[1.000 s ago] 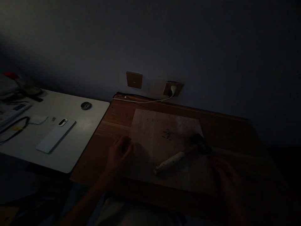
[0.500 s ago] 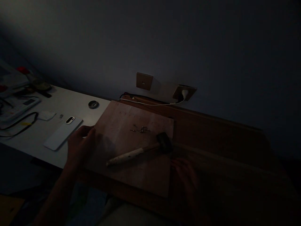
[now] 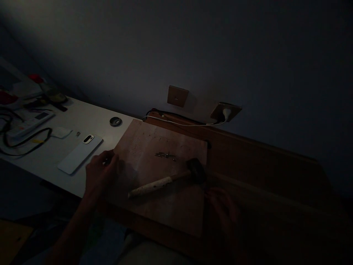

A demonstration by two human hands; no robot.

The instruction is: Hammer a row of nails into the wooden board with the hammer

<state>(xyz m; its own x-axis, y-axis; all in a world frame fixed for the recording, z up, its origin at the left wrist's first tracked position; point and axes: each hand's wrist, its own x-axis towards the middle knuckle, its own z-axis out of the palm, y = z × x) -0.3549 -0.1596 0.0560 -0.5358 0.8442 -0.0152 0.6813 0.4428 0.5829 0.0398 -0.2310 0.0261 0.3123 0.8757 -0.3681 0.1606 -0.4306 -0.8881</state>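
A square wooden board [image 3: 154,169] lies across the white table and the brown surface. My left hand [image 3: 102,169] grips its left edge, fingers curled. At the right edge, in deep shadow, my right hand [image 3: 220,202] holds the board with its fingers against the side. A hammer [image 3: 151,186] with a pale handle and a dark head rests on the board, its head near the right edge. Several small metal nails [image 3: 165,155] lie in a loose pile above the handle. Small dots run in a row near the board's far edge.
On the white table [image 3: 102,114] are a phone [image 3: 79,154], a tape roll [image 3: 115,121], a white remote [image 3: 31,125] and black cables [image 3: 27,149]. A white cord [image 3: 184,124] runs to a wall socket [image 3: 226,112] behind the board.
The nails on the board have shifted into a flatter, more aligned pile. The whole view has moved slightly, with both hands still at the board's sides.
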